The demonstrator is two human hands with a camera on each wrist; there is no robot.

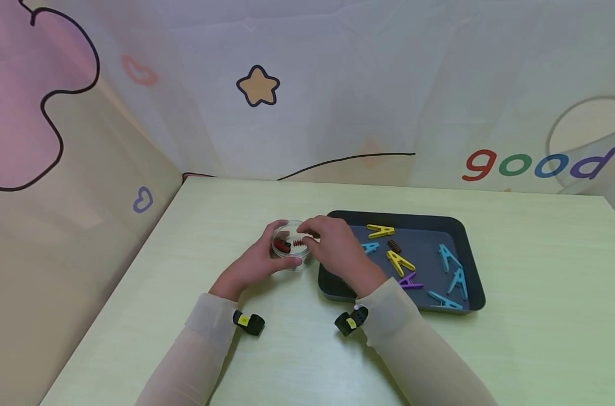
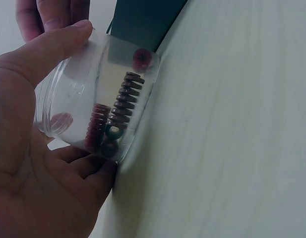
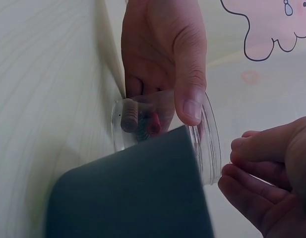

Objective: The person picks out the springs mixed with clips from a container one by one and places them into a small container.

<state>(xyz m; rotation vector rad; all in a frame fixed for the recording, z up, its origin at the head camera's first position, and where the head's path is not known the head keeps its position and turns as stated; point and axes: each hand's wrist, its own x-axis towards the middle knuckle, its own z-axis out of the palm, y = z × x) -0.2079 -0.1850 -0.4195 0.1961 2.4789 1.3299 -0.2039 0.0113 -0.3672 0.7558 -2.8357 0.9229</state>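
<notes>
My left hand [image 1: 254, 260] grips a clear round jar [image 2: 73, 99], its thumb on one side and fingers on the other. Inside the jar lie several coil springs, among them a dark brown spring [image 2: 125, 101] and a red spring [image 2: 96, 126]. My right hand [image 1: 338, 245] is at the jar's open mouth, fingers bent and thumb close to them. In the right wrist view the right fingertips [image 3: 237, 144] stand just beside the rim. Whether a small thing is between them cannot be made out.
A dark grey tray [image 1: 460, 231] stands right of the jar. In it lie a yellow clip [image 1: 400, 263], a purple clip [image 1: 411, 282], several blue clips [image 1: 448, 257] and a dark spring [image 1: 394, 246]. The right forearm passes over the tray's near left corner. A printed cloth wall [image 1: 338, 113] rises behind the table.
</notes>
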